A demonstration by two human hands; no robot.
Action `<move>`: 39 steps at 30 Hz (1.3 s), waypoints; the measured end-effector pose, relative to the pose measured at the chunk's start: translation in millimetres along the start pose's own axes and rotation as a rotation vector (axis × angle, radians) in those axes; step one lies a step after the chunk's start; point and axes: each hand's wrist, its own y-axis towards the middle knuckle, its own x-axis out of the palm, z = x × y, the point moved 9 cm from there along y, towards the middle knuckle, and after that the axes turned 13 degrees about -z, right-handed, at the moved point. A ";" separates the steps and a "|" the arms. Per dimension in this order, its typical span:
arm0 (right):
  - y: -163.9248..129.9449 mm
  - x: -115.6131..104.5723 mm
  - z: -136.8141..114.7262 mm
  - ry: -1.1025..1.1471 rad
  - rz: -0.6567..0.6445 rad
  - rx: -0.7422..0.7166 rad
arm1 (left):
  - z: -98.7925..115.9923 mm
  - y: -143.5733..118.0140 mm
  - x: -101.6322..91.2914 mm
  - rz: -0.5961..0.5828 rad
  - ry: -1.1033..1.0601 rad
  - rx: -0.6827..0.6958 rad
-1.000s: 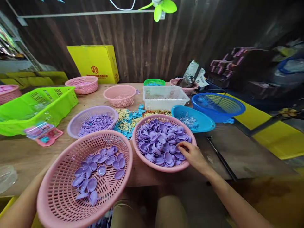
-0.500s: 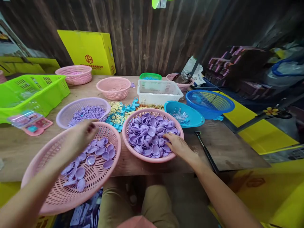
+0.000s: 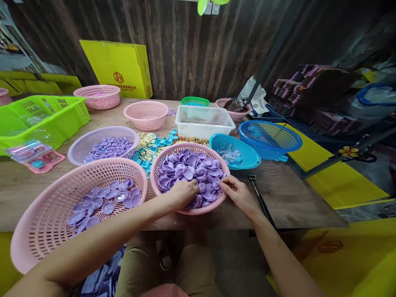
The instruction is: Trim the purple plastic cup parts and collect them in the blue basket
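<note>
Both my hands reach into a pink basket (image 3: 161, 159) heaped with purple oval plastic shells (image 3: 188, 167) at the table's front edge. My left hand (image 3: 182, 193) lies on the shells at the basket's near side, its fingers curled among them. My right hand (image 3: 236, 194) rests at the near right rim, with its fingertips pinching at the shells. Whether either hand grips a shell is hidden by the fingers. A larger pink basket (image 3: 46, 218) to the left holds several of the same purple shells (image 3: 102, 202).
A lilac basket of small purple pieces (image 3: 103, 146) stands behind the large pink basket. Blue and yellow parts (image 3: 151, 146), a white crate (image 3: 202, 121), blue bowls (image 3: 235, 150), a green crate (image 3: 40, 121) and a yellow box (image 3: 116, 70) fill the table. A black rod (image 3: 261, 200) lies right of my hand.
My left hand has moved from over the large pink basket into the heaped basket beside my right hand. The view has shifted slightly.
</note>
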 end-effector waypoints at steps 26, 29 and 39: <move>27.7 8.9 -25.5 -0.586 0.032 -0.069 | -28.5 -60.6 18.6 0.140 -1.690 -0.260; 32.8 15.9 -5.8 -0.887 -0.087 0.069 | -26.4 -63.0 19.5 0.141 -1.702 -0.272; 34.6 30.8 -8.3 -1.132 -0.094 0.083 | -11.8 -67.5 39.7 0.262 -2.071 -0.351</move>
